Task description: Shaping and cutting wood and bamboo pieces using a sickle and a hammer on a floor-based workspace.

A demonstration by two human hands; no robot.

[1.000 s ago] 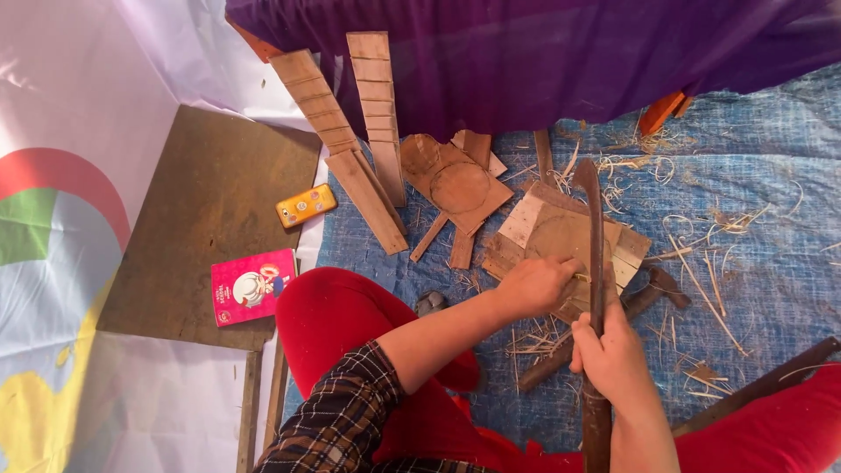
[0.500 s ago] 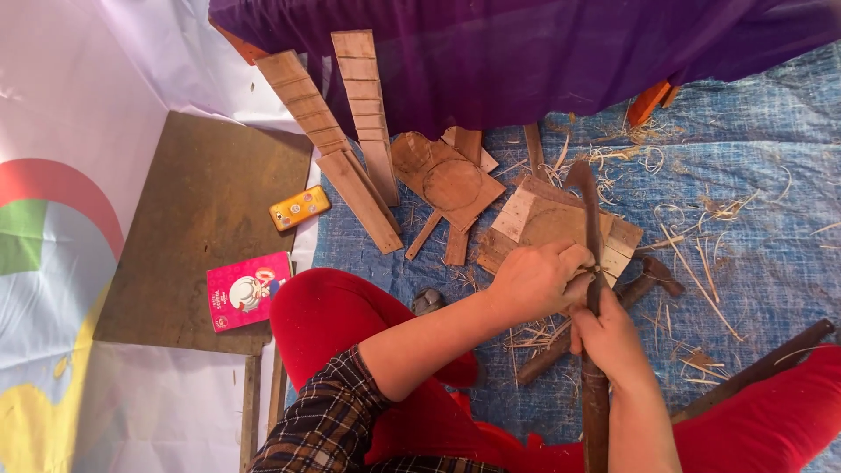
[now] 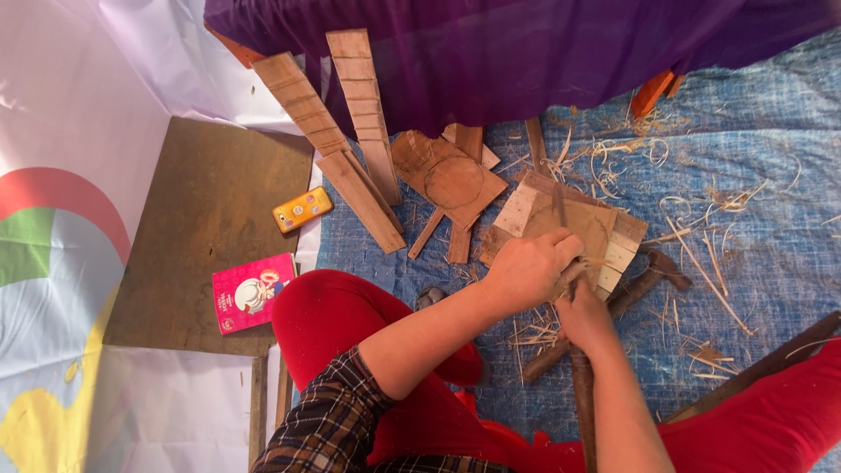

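Your left hand (image 3: 530, 267) presses down on the pale square wooden board (image 3: 604, 229) (circle pencilled on it), fingers curled together; your right hand (image 3: 585, 317) is clamped round a dark tool handle (image 3: 582, 398).

1 head-worn view, steeply downward, close over the blue mat (image 3: 753, 228)

A pink packet, a yellow phone and a printed banner, all at the left of the view

A small flat rectangular pink packet (image 3: 254, 292) with a white round picture lies on the brown board (image 3: 201, 219) beside the red-clad knee; a small yellow phone (image 3: 302, 208) lies at an angle by the board's right edge; a white banner (image 3: 53, 263) with red, green and yellow shapes spreads under the board
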